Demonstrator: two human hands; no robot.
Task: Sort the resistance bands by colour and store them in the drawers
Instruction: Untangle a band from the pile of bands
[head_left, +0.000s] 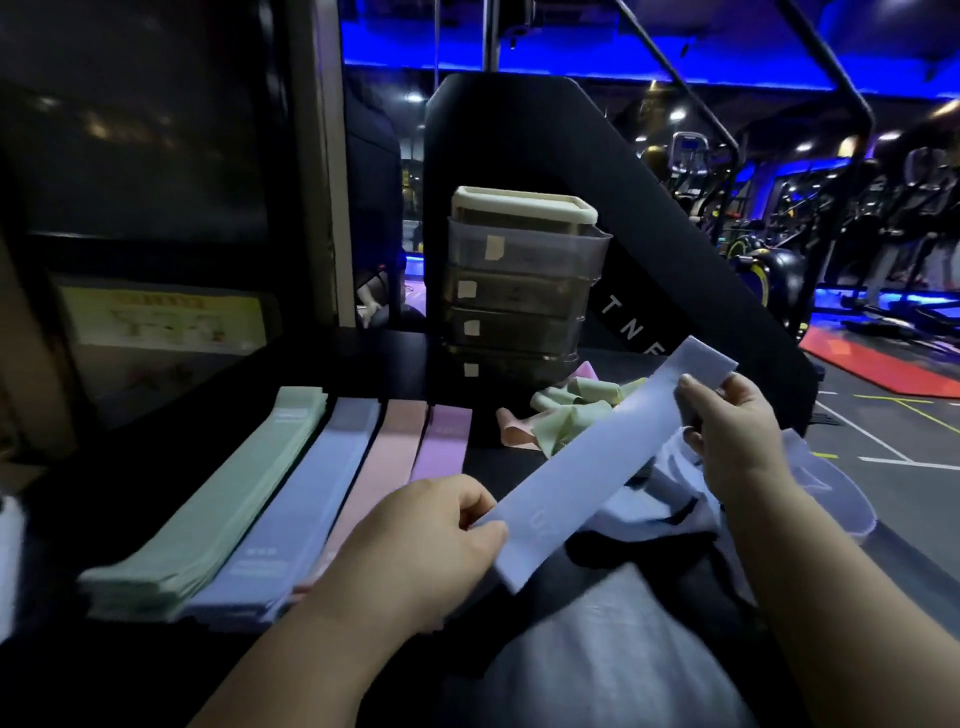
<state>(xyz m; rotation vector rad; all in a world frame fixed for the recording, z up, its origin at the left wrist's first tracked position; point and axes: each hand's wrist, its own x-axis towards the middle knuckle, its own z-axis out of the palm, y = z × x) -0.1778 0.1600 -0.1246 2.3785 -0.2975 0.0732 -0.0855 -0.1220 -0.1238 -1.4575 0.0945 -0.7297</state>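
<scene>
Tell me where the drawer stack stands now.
In the head view the drawer stack stands at the centre back of the dark table, behind the purple pile, with loose green bands at its right foot.

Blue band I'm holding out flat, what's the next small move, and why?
Probably lay the blue band on the blue stack, second from the left of the four sorted stacks. The left hand and right hand pinch its ends, it is pulled straight, and its colour looks closest to that stack.
</scene>
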